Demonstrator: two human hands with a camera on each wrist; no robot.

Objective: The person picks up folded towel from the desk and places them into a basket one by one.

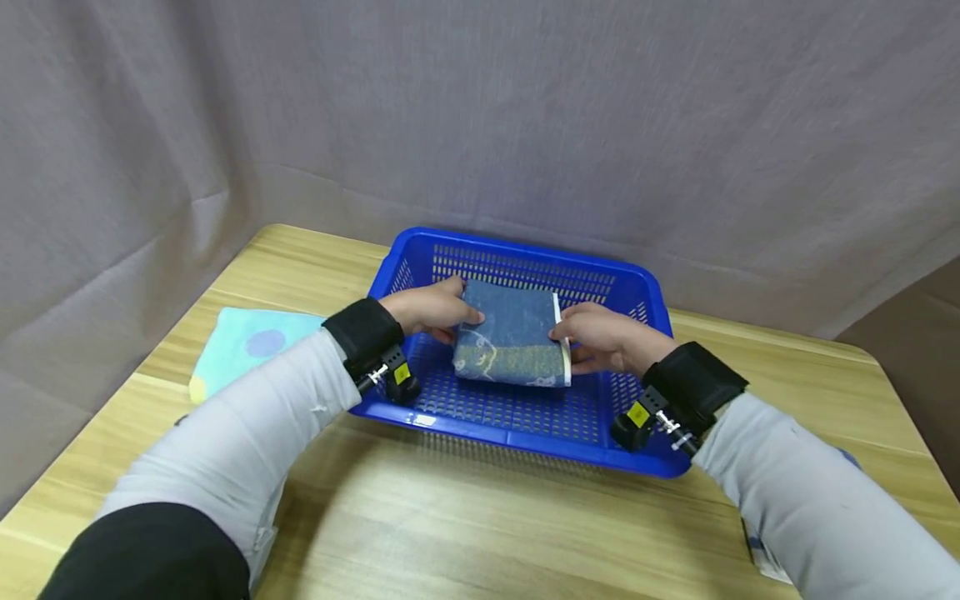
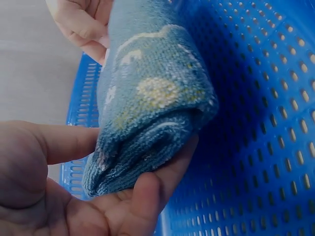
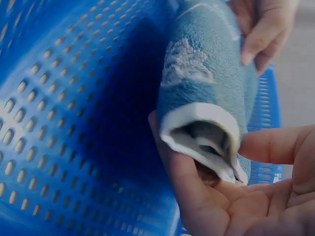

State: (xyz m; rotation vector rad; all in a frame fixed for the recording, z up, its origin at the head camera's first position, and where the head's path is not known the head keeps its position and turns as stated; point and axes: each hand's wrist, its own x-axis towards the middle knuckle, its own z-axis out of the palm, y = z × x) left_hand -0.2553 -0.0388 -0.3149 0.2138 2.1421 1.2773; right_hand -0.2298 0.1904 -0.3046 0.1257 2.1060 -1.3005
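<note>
Subject item: one folded blue towel (image 1: 510, 325), patterned in white and yellow, held level within the blue basket (image 1: 525, 443). Whether its underside touches the basket floor cannot be determined from here. The left grip (image 1: 437, 307) grasps one end, thumb on top and fingers beneath; layered folds show at that end. The right grip (image 1: 603, 336) grasps the opposite end in the same manner, beside a white trim that rims an open fold.

The perforated basket stands along the far edge of the worktop (image 1: 420, 508), about midway between its left and right edges. A pale turquoise cloth (image 1: 243, 350) with a lilac spot lies toward the left edge, partly covered from view by the person's left sleeve (image 1: 232, 442). Near the right edge, a further cloth (image 1: 763, 552) is mostly hidden by the right sleeve (image 1: 825, 500). Both wrists wear black cuffs (image 1: 363, 337) carrying small cameras. Grey fabric (image 1: 525, 125) hangs behind the far edge.
</note>
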